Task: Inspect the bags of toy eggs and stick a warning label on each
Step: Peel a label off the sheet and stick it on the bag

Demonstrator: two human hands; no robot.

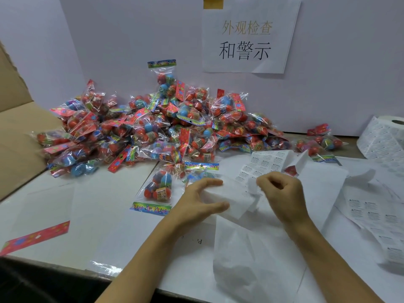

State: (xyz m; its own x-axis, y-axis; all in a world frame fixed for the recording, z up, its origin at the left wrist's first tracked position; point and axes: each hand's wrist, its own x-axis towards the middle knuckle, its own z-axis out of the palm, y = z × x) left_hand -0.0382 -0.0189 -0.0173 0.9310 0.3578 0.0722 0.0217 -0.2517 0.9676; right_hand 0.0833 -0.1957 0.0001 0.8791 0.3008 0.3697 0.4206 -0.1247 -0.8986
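Observation:
A big heap of clear bags of toy eggs (153,127) lies against the white back wall. One bag (158,189) lies apart on the white table, just left of my hands. A long white strip of label backing paper (236,197) runs across the table centre. My left hand (196,202) holds that strip between thumb and fingers. My right hand (282,191) is curled, its fingertips pinching a small white label (253,185) at the strip's edge. Printed warning labels (262,165) show on the strip behind my hands.
A roll of labels (384,138) stands at the right, its strip (371,213) trailing over the table. An open cardboard box (19,136) sits at the left. A red header card (37,236) lies near the front-left edge. A paper sign (249,40) hangs on the wall.

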